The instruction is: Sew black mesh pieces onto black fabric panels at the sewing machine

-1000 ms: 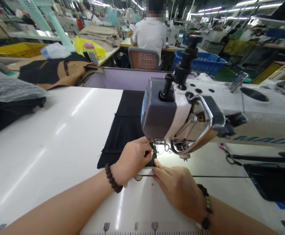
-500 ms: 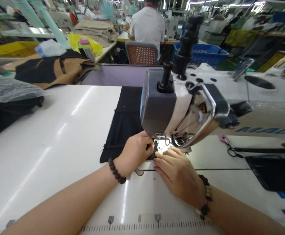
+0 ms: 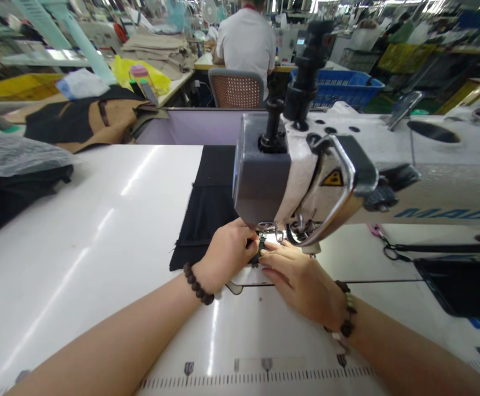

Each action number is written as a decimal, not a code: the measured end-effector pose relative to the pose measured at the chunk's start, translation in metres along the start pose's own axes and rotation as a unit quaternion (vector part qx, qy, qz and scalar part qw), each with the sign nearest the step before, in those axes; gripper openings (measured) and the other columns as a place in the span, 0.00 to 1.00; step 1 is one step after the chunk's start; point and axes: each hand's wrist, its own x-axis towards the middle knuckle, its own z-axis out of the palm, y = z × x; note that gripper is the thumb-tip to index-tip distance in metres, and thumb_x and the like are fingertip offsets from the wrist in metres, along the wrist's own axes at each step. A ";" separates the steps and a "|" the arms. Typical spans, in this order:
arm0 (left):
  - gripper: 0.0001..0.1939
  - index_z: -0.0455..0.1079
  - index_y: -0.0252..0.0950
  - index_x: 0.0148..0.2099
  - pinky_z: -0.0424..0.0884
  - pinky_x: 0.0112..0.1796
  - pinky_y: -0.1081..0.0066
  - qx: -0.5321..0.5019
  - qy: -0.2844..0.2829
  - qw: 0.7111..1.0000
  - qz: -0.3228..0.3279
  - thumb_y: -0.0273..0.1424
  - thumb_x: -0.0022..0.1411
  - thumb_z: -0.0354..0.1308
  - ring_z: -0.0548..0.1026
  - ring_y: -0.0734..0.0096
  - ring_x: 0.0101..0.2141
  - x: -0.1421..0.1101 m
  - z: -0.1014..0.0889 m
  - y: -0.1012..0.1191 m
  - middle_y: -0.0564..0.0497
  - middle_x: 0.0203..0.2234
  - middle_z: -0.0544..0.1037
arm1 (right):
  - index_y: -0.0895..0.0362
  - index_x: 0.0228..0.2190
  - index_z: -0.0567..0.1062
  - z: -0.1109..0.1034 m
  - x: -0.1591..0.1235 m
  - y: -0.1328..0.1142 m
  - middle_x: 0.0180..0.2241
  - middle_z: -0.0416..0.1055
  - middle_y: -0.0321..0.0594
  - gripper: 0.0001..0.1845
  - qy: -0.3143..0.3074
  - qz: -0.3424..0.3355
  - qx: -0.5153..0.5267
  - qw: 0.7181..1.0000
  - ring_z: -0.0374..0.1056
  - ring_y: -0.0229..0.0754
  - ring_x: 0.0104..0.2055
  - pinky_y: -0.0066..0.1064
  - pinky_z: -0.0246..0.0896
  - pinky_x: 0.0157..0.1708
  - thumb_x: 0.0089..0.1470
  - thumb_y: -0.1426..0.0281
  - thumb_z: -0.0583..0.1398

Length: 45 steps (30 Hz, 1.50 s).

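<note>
A black fabric piece point(image 3: 207, 212) with seams across it lies flat on the white table, partly under the head of a sewing machine point(image 3: 262, 176). My left hand point(image 3: 227, 256) rests on its right part, thumb and fingers pinched on the cloth just left of the presser foot point(image 3: 279, 234). Flat beside it, my right hand point(image 3: 301, 275) has its fingers stretched out, with the fingertips touching the fabric's right edge by the lit needle plate. The needle's tip and the cloth under my left fingers are hidden.
Scissors point(image 3: 390, 252) and a dark flat device point(image 3: 462, 286) lie to the right. A ruler strip point(image 3: 223, 379) runs along the front edge. Black cloth under clear plastic point(image 3: 17, 157) sits at left. Ahead, a person point(image 3: 246, 44) sits near a blue basket point(image 3: 347, 88).
The fabric's near edge has shifted slightly away from me. My right fingers have moved a little forward and closer to the left hand. The left hand keeps its pinch.
</note>
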 end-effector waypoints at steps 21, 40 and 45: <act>0.09 0.70 0.32 0.29 0.70 0.33 0.68 0.026 0.028 0.999 0.006 0.26 0.57 0.49 0.71 0.67 0.30 0.006 0.010 -0.013 0.46 0.27 0.72 | 0.58 0.35 0.69 0.004 0.002 -0.006 0.36 0.71 0.42 0.09 0.020 0.026 -0.103 0.994 0.65 0.47 0.42 0.37 0.58 0.40 0.50 0.80 0.56; 0.28 0.55 0.40 0.59 0.62 0.45 0.47 0.228 -0.129 0.965 0.035 0.45 0.59 0.49 0.57 0.45 0.54 -0.033 -0.039 -0.017 0.35 0.55 0.59 | 0.57 0.34 0.71 0.007 -0.004 0.008 0.32 0.70 0.43 0.12 0.102 -0.037 -0.021 0.994 0.65 0.45 0.37 0.36 0.60 0.38 0.58 0.73 0.48; 0.24 0.51 0.30 0.61 0.65 0.44 0.55 0.302 -0.171 0.938 -0.025 0.24 0.62 0.41 0.64 0.50 0.49 -0.072 -0.063 -0.038 0.33 0.52 0.63 | 0.56 0.33 0.70 0.011 -0.006 0.015 0.32 0.68 0.43 0.13 0.097 -0.006 0.004 0.995 0.63 0.46 0.36 0.37 0.59 0.35 0.59 0.70 0.47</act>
